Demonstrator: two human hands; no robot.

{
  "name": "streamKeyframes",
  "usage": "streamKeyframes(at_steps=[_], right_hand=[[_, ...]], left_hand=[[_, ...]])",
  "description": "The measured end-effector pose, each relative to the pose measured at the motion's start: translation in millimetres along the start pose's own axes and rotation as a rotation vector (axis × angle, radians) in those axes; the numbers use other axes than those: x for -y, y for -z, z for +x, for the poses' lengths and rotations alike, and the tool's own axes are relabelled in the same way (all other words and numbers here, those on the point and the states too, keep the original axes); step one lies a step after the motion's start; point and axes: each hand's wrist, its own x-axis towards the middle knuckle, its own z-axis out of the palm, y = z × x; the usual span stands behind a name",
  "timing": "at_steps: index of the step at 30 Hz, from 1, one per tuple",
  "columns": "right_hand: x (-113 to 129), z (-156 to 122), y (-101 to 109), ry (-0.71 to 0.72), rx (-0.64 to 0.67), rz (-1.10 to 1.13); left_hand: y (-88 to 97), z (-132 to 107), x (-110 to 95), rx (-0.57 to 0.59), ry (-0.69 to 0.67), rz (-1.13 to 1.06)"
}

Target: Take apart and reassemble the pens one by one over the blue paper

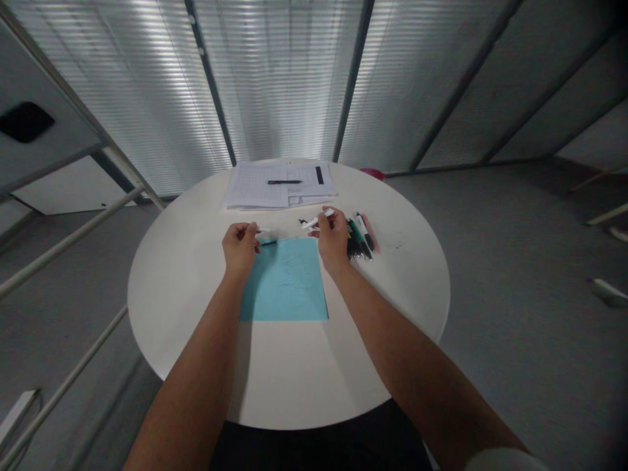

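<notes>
My left hand (pixel 239 247) is closed in a pinch above the far left corner of a blue sheet (pixel 287 281). A small white piece sticks out from its fingertips, and beside it a thin dark stick (pixel 268 243), like a pen refill, points right. My right hand (pixel 334 239) is closed around a white pen (pixel 314 222), or part of one, slanting down to the left near the sheet's far right corner. How the fingers hold these pieces is partly hidden. Right of that hand lies a bunch of pens (pixel 360 239), black, green and white.
A round white table (pixel 181 275) carries everything. At its far side, a stack of printed papers (pixel 255 190) has a dark pen (pixel 284 182) on top. White metal bars (pixel 63 245) stand to the left. Behind are windows with blinds (pixel 289 78).
</notes>
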Motion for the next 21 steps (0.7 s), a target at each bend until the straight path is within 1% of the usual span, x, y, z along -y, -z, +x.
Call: streamKeyframes(at_steps=[2, 3, 6, 8, 10, 12, 14, 17, 19, 21], right_hand=[[-1, 1, 1, 0.023, -0.005, -0.052], [-2, 1, 1, 0.018, 0.013, -0.058], [-7, 0, -1, -0.046, 0.088, -0.045], [-10, -2, -1, -0.064, 0.131, -0.066], [-10, -4, 0, -0.021, 0.154, -0.115], [-8, -7, 1, 0.053, 0.177, -0.178], [-5, -8, 2, 0.114, 0.206, -0.248], [-3, -9, 3, 0.143, 0.24, -0.344], [-4, -9, 4, 0.147, 0.264, -0.41], [-6, -10, 4, 0.167, 0.315, -0.492]], left_hand=[[0.1, 1, 1, 0.0, 0.011, 0.004], [0.2, 1, 1, 0.004, 0.015, 0.011], [0.3, 2, 1, 0.017, 0.011, 0.047], [0.4, 2, 1, 0.019, 0.006, 0.057], [0.5, 1, 1, 0.027, 0.011, 0.043], [0.5, 1, 2, 0.032, 0.014, 0.035], [0.5, 1, 4, 0.029, -0.012, 0.056], [0.9, 1, 6, 0.019, -0.055, 0.097], [1.5, 1, 7, 0.018, -0.052, 0.118], [2.5, 0, 4, 0.026, -0.024, 0.17]])
